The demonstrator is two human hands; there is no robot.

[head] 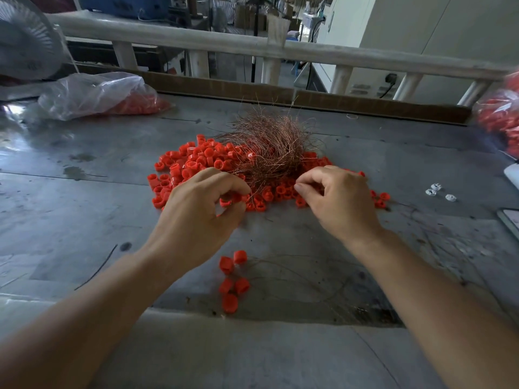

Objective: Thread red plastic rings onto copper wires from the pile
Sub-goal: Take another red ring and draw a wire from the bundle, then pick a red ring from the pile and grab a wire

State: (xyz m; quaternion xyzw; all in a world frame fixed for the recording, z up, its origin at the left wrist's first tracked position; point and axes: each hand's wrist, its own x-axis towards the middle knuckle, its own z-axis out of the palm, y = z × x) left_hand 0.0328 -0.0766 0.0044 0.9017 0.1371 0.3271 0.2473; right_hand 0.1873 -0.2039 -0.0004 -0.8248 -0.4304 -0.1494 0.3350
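Left hand (196, 211) pinches 1 small red plastic ring (226, 202) at the near edge of the red ring pile (193, 161); right hand (342, 203) curls beside the tangled copper wire bundle (269, 144), its hold unclear.

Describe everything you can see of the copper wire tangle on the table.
The copper wire tangle is a loose, nest-like heap of thin, reddish-brown strands, with stray ends sticking outward. It rests on the pile of red rings, partly covering it. Its front strands reach between the left hand, which pinches a red ring, and the right hand; whether either grips a strand is unclear.
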